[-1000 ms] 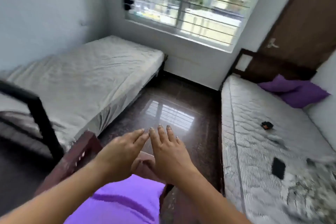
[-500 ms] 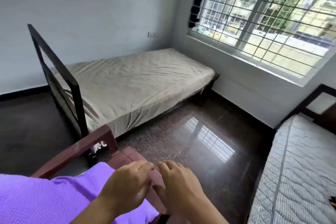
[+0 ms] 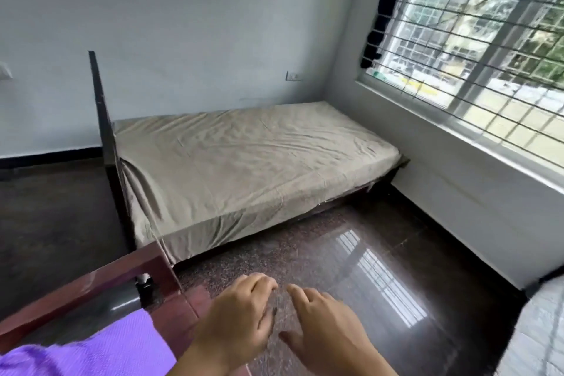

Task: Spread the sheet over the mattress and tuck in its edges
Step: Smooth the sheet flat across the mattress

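Sheet (image 3: pixel 91 354): purple cloth at lower left, lying on the seat of a reddish wooden chair (image 3: pixel 91 281), well apart from the quilted white mattress (image 3: pixel 537 333), of which only a corner shows at the right edge.

Surface and room: polished dark stone floor (image 3: pixel 366 253) mirroring the barred window (image 3: pixel 473 40); pale walls with a black skirting. A second bed (image 3: pixel 244 168) stands in the far corner under a creased beige cover, with a dark headboard (image 3: pixel 103 119) at its near-left end. A dark cloth (image 3: pixel 384 3) hangs at the window's left side.

Hands: both are held low in front of the person, side by side but not touching, above the chair's edge and the floor. The left hand (image 3: pixel 235 323) has its fingers loosely bent downward and holds nothing; the right hand (image 3: pixel 326 336) has its fingers relaxed and slightly spread, also holding nothing.

Change from half a second ago: the view has swung to the left, so more of the left wall and floor shows and less of the quilted mattress. The sheet now fills less of the lower left (its far end is cut off by the frame), and a small gap has opened between the hands.

Writing: the switch plate (image 3: pixel 293 76) on the far wall is too small to show any marking.
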Demonstrator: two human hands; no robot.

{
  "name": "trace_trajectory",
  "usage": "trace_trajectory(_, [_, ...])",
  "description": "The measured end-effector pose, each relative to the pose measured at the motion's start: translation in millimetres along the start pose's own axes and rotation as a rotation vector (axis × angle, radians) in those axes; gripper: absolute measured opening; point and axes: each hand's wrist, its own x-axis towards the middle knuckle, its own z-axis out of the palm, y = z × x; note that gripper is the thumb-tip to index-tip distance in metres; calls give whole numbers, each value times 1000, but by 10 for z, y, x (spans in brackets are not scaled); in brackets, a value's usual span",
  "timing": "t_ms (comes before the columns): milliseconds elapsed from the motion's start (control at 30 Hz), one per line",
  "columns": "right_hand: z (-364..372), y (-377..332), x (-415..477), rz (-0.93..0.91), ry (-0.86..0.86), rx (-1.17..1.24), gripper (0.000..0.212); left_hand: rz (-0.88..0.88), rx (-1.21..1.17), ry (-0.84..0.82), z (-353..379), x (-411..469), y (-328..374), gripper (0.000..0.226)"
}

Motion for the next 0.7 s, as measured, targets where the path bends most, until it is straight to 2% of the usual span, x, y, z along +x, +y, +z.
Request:
trace_trajectory(167, [-209,755,589,-129,9,-49,71,-109,119,91,320,619,93,42])
trace_trajectory(367, [-495,1374,1085,-368,-1,-110,72,-362,153,111,677,1253,396,40])
trace_trajectory(500, [-747,1757,1464,-399,116,-171,63,-429,221,109,774,1647,505,40])
trace_trajectory(600, [-868,1835,1871,-414,150,-173,64,-505,256,133,768,1914,333,35])
trace_trajectory(700, [-930,1827,2350,-485,103,-188,64,-578,283,161,792,2221,33,35])
